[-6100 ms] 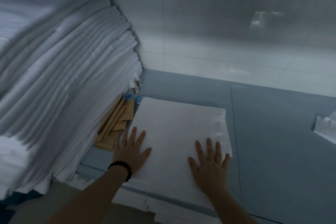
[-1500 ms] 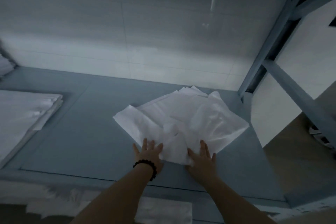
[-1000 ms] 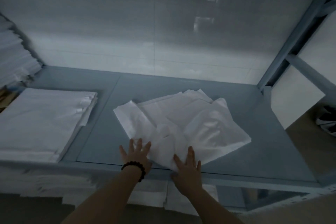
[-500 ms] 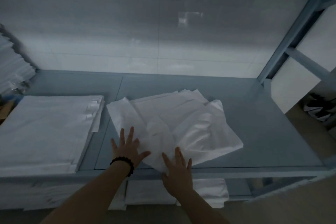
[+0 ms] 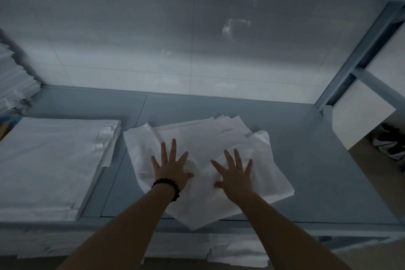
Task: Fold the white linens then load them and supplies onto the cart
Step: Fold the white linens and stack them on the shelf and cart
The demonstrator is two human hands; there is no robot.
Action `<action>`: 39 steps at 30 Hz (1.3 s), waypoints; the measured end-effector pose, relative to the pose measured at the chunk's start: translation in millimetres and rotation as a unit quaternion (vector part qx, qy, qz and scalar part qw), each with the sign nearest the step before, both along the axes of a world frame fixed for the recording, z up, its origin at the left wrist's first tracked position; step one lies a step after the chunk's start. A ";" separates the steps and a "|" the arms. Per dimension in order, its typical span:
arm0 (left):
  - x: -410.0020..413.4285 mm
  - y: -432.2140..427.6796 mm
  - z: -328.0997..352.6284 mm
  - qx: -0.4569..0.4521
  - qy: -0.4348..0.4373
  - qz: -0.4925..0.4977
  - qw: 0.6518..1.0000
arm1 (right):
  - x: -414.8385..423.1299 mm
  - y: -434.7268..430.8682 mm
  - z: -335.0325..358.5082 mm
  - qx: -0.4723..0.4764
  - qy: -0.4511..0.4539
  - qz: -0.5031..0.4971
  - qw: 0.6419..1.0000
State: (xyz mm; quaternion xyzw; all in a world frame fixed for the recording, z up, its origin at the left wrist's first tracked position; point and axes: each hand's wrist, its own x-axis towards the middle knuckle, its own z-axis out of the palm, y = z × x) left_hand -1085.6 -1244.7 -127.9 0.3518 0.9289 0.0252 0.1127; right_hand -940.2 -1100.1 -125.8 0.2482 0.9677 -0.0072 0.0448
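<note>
On the blue shelf [image 5: 317, 171], centre: rumpled white linen [image 5: 208, 136], long axis 10-to-4 o'clock. Flat upon its near half: left hand [image 5: 171, 166], right hand [image 5: 234, 173], fingers spread, gripping nothing. Folded stack [image 5: 50, 160] at 9 o'clock.

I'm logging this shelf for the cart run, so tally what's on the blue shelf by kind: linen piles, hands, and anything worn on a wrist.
Flat folded linen stack: 1
Rumpled linen pile: 1
Tall linen stack, far left: 1
Hands, left hand and right hand, flat on the rumpled linen pile: 2
Bead bracelet: 1
Total: 6
</note>
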 end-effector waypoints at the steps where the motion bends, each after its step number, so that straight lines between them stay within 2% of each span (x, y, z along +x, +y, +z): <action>1: -1.4 4.2 -1.3 -0.004 -0.007 0.000 1.000 | -1.8 6.9 -1.8 0.007 -0.016 0.007 1.000; 7: 3.7 12.8 -10.0 0.011 -0.018 0.005 1.000 | -7.3 16.8 -3.9 0.041 -0.008 0.015 0.999; 12: 3.6 5.6 1.9 0.037 0.020 -0.006 0.999 | 0.2 13.7 3.6 0.073 0.014 0.016 0.997; 16: -3.0 -7.5 24.3 0.101 0.052 -0.001 0.993 | 13.9 7.4 23.2 0.066 0.106 -0.018 0.992; 21: 5.8 -27.6 56.6 0.215 0.093 -0.008 0.972 | 36.0 -6.2 53.0 0.083 0.248 -0.013 0.965; 25: 21.9 -51.4 73.4 0.290 0.107 -0.046 0.950 | 63.4 -24.2 59.3 0.077 0.290 0.025 0.954; 29: 39.8 -79.2 79.4 0.334 0.107 -0.120 0.929 | 90.5 -36.8 52.3 0.057 0.233 0.091 0.967; 33: 52.1 -102.0 82.8 0.342 0.121 -0.166 0.917 | 94.0 -36.0 56.4 -0.053 0.196 0.093 0.975; 35: 56.1 -112.9 83.2 0.339 0.134 -0.202 0.909 | 84.1 -39.2 64.1 -0.037 0.145 0.099 0.984; 39: 66.2 -134.9 80.3 0.312 0.162 -0.237 0.906 | 64.4 -66.7 67.9 0.012 0.035 0.184 0.982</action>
